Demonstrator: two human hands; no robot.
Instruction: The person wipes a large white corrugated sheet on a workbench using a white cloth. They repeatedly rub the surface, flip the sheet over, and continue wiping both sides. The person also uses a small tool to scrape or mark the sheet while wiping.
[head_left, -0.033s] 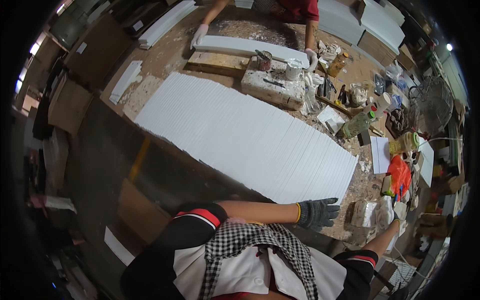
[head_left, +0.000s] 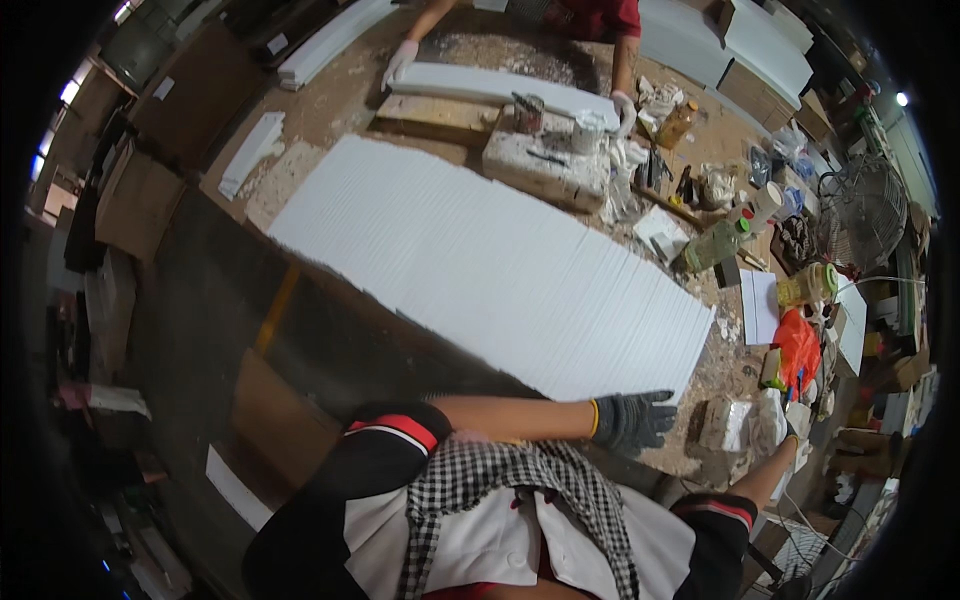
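A long row of thin white strips point(head_left: 470, 265), packed edge to edge, lies slanting across the table in front of me. My left hand point(head_left: 635, 422), in a dark grey knitted glove with a yellow cuff, rests by the row's near right end, fingers stretched out and holding nothing. Further right, my right hand point(head_left: 792, 438) reaches to the table's edge beside a white cloth-like bundle point(head_left: 771, 420). Its fingers are mostly hidden, so whether it grips anything does not show. Between my hands sits a whitish block point(head_left: 726, 425) that looks wrapped in plastic.
Across the table, a person's gloved hands point(head_left: 622, 112) hold a long white board point(head_left: 500, 84). A paint-spattered block point(head_left: 545, 168) carries small pots. Bottles point(head_left: 715, 246), tools, rags and a red plastic bag point(head_left: 797, 348) crowd the right side. A wire fan point(head_left: 862, 210) stands beyond.
The whole view has shifted very slightly. My hands stay in place, and the white strips have not visibly moved on the table.
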